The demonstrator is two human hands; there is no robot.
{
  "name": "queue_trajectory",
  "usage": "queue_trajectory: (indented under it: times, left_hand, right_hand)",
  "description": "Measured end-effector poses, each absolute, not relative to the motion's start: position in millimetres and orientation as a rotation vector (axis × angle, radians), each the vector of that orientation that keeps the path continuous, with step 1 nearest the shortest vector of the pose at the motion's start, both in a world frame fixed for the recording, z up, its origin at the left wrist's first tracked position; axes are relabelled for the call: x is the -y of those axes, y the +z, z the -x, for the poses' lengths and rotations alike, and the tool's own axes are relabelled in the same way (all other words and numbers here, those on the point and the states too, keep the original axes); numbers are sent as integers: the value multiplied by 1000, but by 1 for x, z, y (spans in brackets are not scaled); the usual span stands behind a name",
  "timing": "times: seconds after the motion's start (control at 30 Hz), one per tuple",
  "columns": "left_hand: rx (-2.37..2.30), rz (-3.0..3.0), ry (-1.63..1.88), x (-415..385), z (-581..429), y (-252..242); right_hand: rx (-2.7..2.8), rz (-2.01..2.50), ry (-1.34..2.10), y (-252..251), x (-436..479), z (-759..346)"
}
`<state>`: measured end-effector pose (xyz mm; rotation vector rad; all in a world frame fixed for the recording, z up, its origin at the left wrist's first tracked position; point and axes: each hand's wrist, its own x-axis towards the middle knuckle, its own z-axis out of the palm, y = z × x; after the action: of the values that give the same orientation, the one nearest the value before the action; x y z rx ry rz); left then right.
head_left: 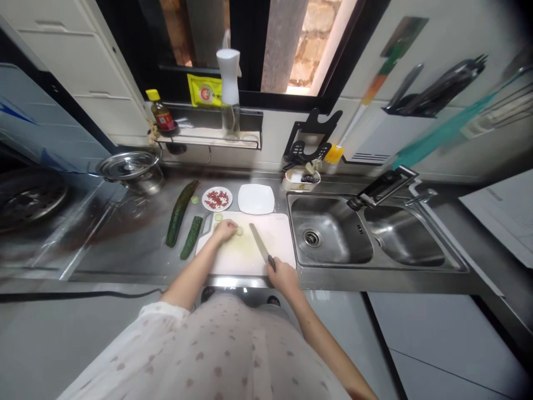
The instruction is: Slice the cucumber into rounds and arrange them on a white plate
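My right hand (283, 276) is wrapped round the dark handle of a kitchen knife (260, 243), whose blade points away over the white cutting board (272, 233). On the board's left half, my left hand (226, 229) has its fingers curled together, the tips at a pale green cucumber slice (240, 230). Another slice (219, 218) lies by the board's far left edge, and one more slice (195, 200) rests on the counter. Left of the board are a long whole cucumber (181, 214) and a shorter cut cucumber (191, 238).
Behind the board stand a small plate with red pieces (217, 199) and a white square plate (256, 198). A double sink (328, 230) with a faucet (383, 189) is at right. At left sits a lidded steel pot (132, 171). A shelf holds a spray bottle (230, 91).
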<state>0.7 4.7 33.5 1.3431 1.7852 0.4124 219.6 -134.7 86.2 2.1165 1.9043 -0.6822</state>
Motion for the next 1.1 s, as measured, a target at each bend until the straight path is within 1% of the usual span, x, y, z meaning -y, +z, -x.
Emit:
queue_trajectory:
  times: [0.33, 0.5, 1.1]
  left_hand:
    - [-1876, -1644, 414, 0, -12, 7]
    - [-1930, -1630, 443, 0, -12, -3]
    - [-1986, -1565, 401, -7, -11, -3]
  right_hand:
    - [-1889, -2096, -694, 104, 146, -216]
    - [-1949, -2068, -692, 102, 149, -211]
    - [-1961, -1963, -652, 106, 148, -206]
